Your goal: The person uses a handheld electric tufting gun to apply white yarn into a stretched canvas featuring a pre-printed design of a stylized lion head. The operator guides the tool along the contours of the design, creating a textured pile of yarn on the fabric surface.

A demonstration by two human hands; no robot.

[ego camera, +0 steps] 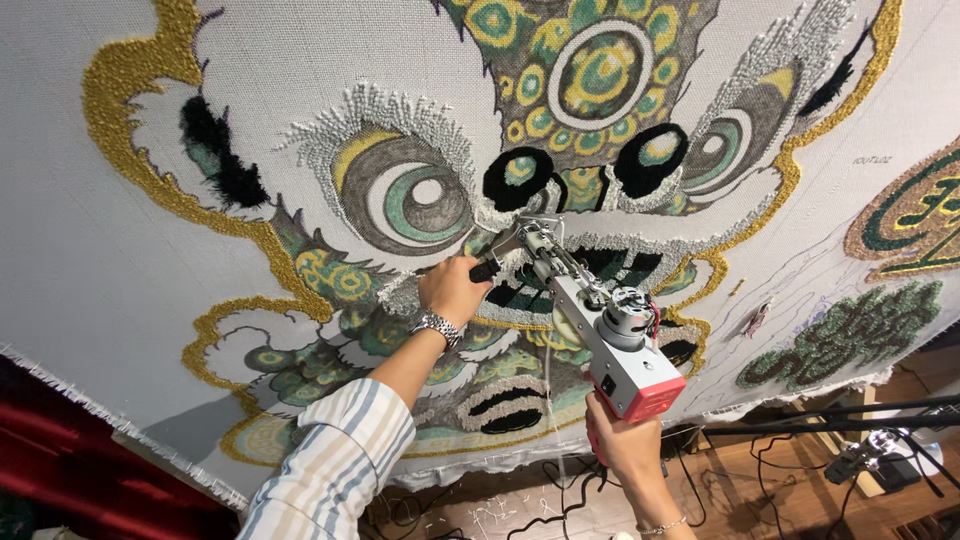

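A tufting gun (600, 330) with a grey body and red rear block is pressed nose-first against a large stretched white cloth (80, 250). The cloth carries a tufted lion-like face in gold, green, black and grey. My left hand (452, 288), with a metal watch and striped sleeve, grips the gun's black front handle near the needle. My right hand (620, 440) holds the rear grip under the red block. The needle tip touches the cloth just below the two black nostril patches (580, 170).
To the right on the cloth are a green and gold tufted emblem (915, 215) and a dark green patch (850, 335). Below the cloth lie black cables (560, 490) on a wooden floor, with a stand and device (880, 455) at lower right. Red fabric (60, 470) hangs at lower left.
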